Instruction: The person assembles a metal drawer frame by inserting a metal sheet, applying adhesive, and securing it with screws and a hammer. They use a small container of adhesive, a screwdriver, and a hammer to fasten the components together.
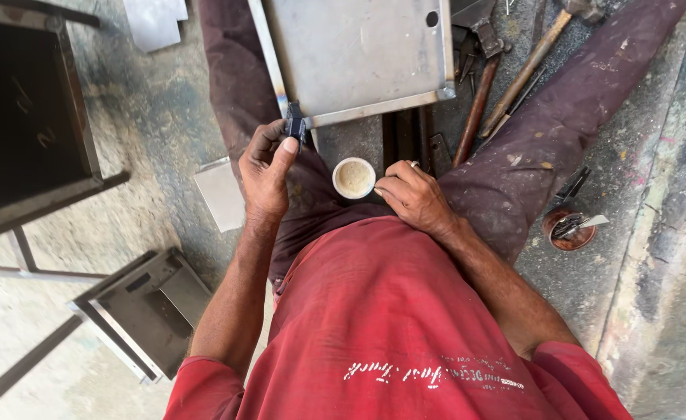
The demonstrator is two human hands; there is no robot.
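Nearest the camera is the person's red shirt, with dark purplish trousers below it; the legs spread apart over a rough concrete floor (164, 117) stained grey, green and blue.

The left hand (267, 167) is closed around a small dark clamp-like tool (295, 124), thumb pressed on its side, and the tool sits at the near corner of a flat metal sheet panel (358, 54). The right hand (413, 194) has its fingers curled in loosely, fingertips just beside a small white cup (354, 177); whether it touches the cup I cannot tell. The cup holds a pale, grainy material and sits between the two hands, by the inner thigh, just below the panel's near edge.

Left of the left hand a small square metal piece (220, 194) lies on the floor. Further left and nearer stands a low grey metal frame box (144, 307), and beyond it a dark metal cabinet (24, 117) on thin legs.

On the right, beside the right leg, a round rusty tin (568, 227) holds small metal bits, with pliers (570, 185) just above it.

Farther off, beyond the hands, a wooden-handled hammer (525, 70) and other dark hand tools lie between the legs beside the panel. A pale metal offcut (155, 22) lies at the top edge.
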